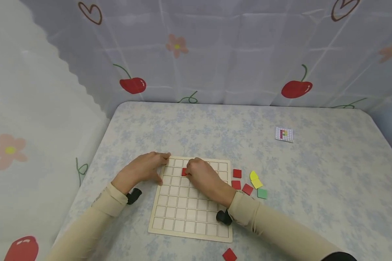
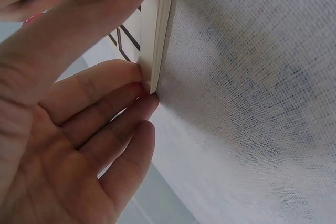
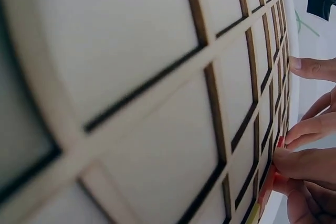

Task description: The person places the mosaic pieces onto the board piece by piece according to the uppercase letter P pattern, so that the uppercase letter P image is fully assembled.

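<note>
The left hand is at the upper left corner of a pale gridded board. Its thumb lies along the left edge, and its fairly straight fingers touch the corner, as the left wrist view shows. Over the upper middle of the grid, the right hand has curled fingers at the board's surface. A red square tile shows just left of those fingertips. In the right wrist view, the fingers pinch at red low on the grid, with a bit of yellow tile nearby. The hand hides these cells from above.
Right of the board lie several red tiles, two yellow pieces and a green tile. Another red tile is at the near side. A small patterned card lies farther back on the cloth-covered table.
</note>
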Motion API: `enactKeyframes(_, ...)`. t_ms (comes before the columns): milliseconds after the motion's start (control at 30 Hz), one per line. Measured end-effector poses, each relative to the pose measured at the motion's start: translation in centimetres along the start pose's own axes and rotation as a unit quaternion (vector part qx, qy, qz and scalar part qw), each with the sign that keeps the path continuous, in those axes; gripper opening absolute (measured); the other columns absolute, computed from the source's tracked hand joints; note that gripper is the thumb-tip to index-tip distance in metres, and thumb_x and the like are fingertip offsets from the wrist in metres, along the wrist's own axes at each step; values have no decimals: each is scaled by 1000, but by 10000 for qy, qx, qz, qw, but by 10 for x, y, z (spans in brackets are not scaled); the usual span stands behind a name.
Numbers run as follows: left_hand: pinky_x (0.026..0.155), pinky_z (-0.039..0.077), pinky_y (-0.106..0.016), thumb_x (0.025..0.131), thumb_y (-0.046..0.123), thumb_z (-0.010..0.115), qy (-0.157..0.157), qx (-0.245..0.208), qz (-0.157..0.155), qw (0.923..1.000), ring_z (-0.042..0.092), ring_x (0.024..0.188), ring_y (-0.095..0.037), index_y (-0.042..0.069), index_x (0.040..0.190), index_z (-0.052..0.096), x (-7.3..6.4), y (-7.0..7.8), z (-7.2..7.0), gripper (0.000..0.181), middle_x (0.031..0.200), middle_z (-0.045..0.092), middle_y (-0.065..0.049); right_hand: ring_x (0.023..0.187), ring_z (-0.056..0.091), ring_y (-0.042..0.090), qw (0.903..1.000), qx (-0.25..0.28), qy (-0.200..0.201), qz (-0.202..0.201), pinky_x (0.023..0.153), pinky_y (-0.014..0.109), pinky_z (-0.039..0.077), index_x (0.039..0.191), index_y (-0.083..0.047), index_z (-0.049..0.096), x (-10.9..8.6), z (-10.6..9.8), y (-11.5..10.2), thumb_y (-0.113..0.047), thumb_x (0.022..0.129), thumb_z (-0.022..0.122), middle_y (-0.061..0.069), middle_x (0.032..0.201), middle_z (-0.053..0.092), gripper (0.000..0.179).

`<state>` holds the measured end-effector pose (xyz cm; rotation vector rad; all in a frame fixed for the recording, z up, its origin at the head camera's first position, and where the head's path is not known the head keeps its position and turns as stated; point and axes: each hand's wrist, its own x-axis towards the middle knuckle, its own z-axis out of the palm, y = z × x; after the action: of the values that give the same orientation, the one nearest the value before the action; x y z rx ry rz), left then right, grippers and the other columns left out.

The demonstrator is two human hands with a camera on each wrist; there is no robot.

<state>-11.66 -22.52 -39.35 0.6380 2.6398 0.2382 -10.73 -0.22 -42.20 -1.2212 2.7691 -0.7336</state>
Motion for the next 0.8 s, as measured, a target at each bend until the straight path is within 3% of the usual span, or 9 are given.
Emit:
enactKeyframes(200,96,51,-45,69,22,91,-70,10,-96,9999,50,129,-36,2,130,64,0,1,-1,70,150,43,-15,92,62,19,9989,-346,-235,-225,71,22,54,71,-9,74,-2,-1,-3,4,92,62,3,89,67,27)
enactKeyframes(367,95,51,-46,69,23,90,-79,-14,-138,9999,49,129,-38,3,131,63,-1,2,0,71,151,43,-14,88,59,18,9969,-641,-380,-242,62,18,49,72,-9,72,-7,-3,-5,5,91,63,5,93,69,26)
enactKeyframes(567,94,52,-47,69,22,91,-19,7,-100,9999,49,128,-39,1,131,63,-1,2,0,71,150,44,-15,78,56,16,9934,-1008,-384,-380,59,15,46,73,-11,75,-12,-3,-6,5,89,66,1,90,70,23)
enactKeyframes(700,93,52,-47,68,22,91,-6,30,-78,10000,50,127,-40,1,130,64,-1,3,0,70,150,44,-15,79,56,15,9945,-851,-401,-461,61,15,49,77,-10,76,-16,-6,-6,5,89,66,-1,89,70,22)
enactKeyframes(800,93,52,-47,68,22,91,-2,15,-65,10000,50,127,-40,1,129,65,0,3,1,70,150,44,-15,88,60,16,9975,-451,-324,-440,71,18,53,86,-9,78,-23,-9,-2,2,90,68,0,96,72,16)
